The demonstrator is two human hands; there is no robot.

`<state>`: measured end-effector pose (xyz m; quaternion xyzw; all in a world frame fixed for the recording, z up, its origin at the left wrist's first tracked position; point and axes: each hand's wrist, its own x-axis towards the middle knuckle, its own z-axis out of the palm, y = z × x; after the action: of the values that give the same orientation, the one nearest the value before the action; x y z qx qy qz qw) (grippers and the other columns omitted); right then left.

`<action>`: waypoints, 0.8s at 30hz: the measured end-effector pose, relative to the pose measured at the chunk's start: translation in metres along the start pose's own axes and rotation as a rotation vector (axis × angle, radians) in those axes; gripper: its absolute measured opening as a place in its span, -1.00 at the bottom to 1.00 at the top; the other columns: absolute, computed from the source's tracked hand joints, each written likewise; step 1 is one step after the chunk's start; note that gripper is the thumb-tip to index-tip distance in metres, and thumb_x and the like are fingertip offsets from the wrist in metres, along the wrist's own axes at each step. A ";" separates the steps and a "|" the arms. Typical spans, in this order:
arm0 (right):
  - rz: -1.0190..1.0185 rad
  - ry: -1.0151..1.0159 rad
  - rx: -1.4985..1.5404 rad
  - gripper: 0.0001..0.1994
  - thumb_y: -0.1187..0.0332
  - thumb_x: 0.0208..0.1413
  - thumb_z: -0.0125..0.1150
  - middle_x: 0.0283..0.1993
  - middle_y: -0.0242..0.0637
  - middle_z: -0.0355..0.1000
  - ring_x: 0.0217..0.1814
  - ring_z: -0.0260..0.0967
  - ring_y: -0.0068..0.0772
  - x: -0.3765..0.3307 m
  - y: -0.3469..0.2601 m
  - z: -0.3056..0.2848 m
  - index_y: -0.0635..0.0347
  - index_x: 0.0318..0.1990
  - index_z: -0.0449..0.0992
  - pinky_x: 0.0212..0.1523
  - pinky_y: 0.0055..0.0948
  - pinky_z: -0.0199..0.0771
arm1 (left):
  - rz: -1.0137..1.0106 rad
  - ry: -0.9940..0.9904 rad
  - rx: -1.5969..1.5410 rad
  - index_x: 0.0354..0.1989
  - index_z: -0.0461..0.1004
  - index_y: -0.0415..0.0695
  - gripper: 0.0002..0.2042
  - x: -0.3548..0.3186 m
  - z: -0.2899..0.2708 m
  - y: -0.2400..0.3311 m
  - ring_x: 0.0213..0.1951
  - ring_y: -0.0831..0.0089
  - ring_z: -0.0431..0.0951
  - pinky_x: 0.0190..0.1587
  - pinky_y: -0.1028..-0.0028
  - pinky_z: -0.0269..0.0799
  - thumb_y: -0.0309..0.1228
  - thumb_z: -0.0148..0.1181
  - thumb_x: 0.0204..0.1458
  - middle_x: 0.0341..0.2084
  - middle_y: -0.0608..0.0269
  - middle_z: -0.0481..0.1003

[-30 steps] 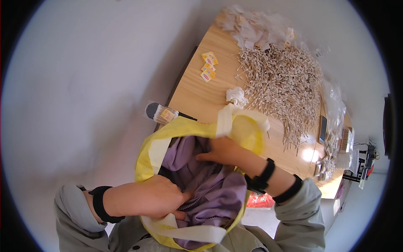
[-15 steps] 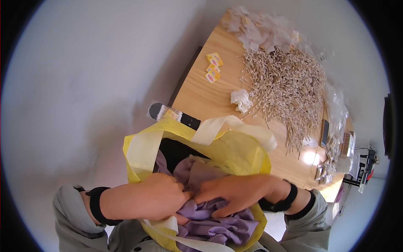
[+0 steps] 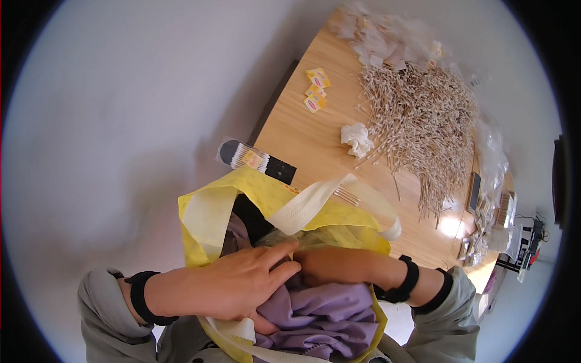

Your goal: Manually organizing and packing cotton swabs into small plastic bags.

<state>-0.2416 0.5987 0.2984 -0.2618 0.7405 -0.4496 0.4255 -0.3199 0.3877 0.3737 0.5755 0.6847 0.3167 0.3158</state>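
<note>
A yellow bag (image 3: 339, 218) with wide cream straps (image 3: 209, 224) stands gaping at my front. Bunched purple cloth (image 3: 330, 308) fills its near part, and something black (image 3: 251, 218) shows at the far left inside. Across the cloth lies my left hand (image 3: 245, 281), open, its fingers stretched out and its thumb lower down against the fabric. My right hand (image 3: 330, 266) reaches into the bag beside the left fingertips. Its own fingers are hidden inside, so their grip does not show.
On the wooden table (image 3: 296, 130) beyond lie a big heap of cotton swabs (image 3: 423, 127), crumpled white tissue (image 3: 357, 140), yellow cards (image 3: 316, 91) and clear plastic bags (image 3: 387, 39). A pack of swabs (image 3: 251, 158) rests at its near left corner. A wall (image 3: 121, 121) rises on the left.
My right hand has pushed deeper into the bag, hiding its fingers. The left fingers have straightened out over the cloth. The far strap has shifted, and the purple cloth is bunched differently.
</note>
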 end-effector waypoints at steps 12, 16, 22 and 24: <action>0.403 0.321 -0.169 -0.82 0.22 0.05 0.11 -0.33 -0.11 0.51 -0.24 0.46 0.04 0.011 0.026 -0.003 0.11 -0.36 0.50 -0.23 -0.08 0.43 | 0.065 -0.352 0.061 -0.34 0.49 -0.23 -0.46 0.007 -0.005 -0.002 -0.23 0.18 0.47 -0.18 0.33 0.38 0.06 0.33 -0.24 -0.37 0.12 0.42; 0.111 0.802 -0.021 -0.80 0.23 0.12 0.10 -0.48 -0.14 0.42 -0.41 0.39 -0.09 -0.017 -0.010 -0.020 0.16 -0.39 0.48 -0.35 -0.23 0.38 | 0.029 -0.405 0.094 -0.37 0.50 -0.22 -0.48 0.011 -0.010 0.004 -0.22 0.17 0.47 -0.17 0.31 0.38 0.06 0.33 -0.25 -0.36 0.12 0.42; 0.178 0.751 0.378 -0.79 0.28 0.19 0.12 -0.48 -0.40 0.33 -0.45 0.21 -0.53 -0.048 -0.029 -0.081 0.26 -0.35 0.48 -0.42 -0.45 0.25 | 0.118 -0.383 0.134 -0.51 0.51 -0.26 -0.45 0.015 -0.001 -0.002 -0.28 0.13 0.52 -0.27 0.29 0.43 0.12 0.29 -0.22 -0.43 0.11 0.46; 0.253 0.705 0.305 -0.80 0.30 0.22 0.11 -0.43 -0.53 0.34 -0.39 0.23 -0.68 -0.045 -0.007 -0.076 0.26 -0.28 0.52 -0.40 -0.52 0.24 | 0.085 -0.368 0.132 -0.51 0.51 -0.27 -0.43 0.017 0.001 -0.003 -0.29 0.12 0.52 -0.27 0.29 0.43 0.15 0.26 -0.18 -0.41 0.08 0.47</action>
<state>-0.2851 0.6641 0.3402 0.0679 0.7923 -0.5606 0.2311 -0.3233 0.4046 0.3694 0.6714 0.6098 0.1740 0.3835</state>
